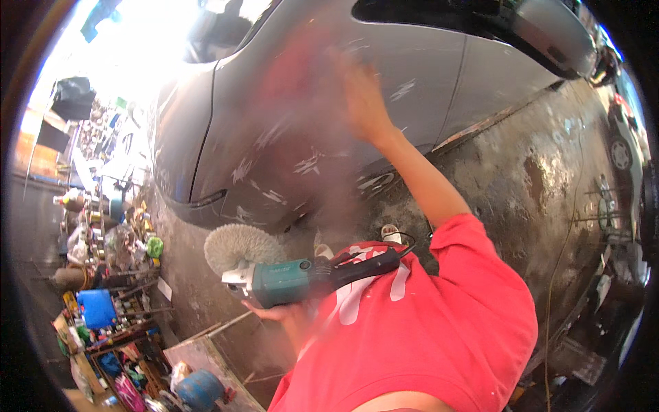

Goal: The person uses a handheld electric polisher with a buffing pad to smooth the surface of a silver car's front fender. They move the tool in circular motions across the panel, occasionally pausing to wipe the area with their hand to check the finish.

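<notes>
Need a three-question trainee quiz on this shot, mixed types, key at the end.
1. Which hand is at the polisher?
2. True or false: the right hand is holding the polisher.
3. Fill in the colour: the car's grey side carries several ____ streaks.

Key:
1. The left hand, at the lower edge of the tool's head.
2. False; it is blurred, but it is out at the car's side, well away from the polisher.
3. White.
</notes>
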Demonstrator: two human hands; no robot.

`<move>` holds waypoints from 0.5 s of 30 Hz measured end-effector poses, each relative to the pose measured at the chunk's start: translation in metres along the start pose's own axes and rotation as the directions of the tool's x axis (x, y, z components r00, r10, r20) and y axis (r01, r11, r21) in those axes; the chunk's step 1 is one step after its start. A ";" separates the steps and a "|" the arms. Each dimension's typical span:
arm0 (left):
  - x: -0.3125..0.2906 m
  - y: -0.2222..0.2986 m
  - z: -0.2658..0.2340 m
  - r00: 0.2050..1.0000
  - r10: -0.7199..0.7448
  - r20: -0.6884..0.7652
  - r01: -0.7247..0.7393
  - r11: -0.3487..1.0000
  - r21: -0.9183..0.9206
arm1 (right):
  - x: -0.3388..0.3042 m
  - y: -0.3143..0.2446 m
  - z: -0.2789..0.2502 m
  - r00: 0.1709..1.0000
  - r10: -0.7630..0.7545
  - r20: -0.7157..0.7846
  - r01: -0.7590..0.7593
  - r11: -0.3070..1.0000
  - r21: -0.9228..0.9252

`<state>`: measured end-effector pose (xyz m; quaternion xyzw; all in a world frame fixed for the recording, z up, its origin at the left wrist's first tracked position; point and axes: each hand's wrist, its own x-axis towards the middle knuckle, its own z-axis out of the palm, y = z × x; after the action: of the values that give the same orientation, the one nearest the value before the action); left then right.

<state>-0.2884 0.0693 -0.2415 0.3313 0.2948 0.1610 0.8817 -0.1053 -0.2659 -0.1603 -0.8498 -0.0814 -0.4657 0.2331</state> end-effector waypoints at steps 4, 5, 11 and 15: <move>0.004 0.002 -0.002 0.997 0.079 0.007 -0.079 0.997 0.022 | -0.023 0.038 -0.039 0.944 0.311 0.108 -0.330 0.886 0.326; 0.007 -0.001 -0.008 0.995 0.089 0.045 -0.092 0.995 0.049 | -0.027 0.074 -0.044 0.876 0.482 -0.028 -0.419 0.787 0.452; 0.013 -0.003 -0.008 0.994 0.079 0.070 -0.087 0.989 0.116 | -0.081 0.133 -0.083 0.673 0.734 -0.092 -0.573 0.596 0.562; 0.007 -0.012 -0.004 0.999 0.009 0.039 -0.014 0.992 0.124 | -0.198 0.193 -0.048 0.491 0.861 -0.133 -0.509 0.407 0.758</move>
<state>-0.2841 0.0659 -0.2545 0.3903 0.2855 0.1409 0.8639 -0.1827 -0.4430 -0.3647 -0.5112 0.2068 -0.4674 0.6910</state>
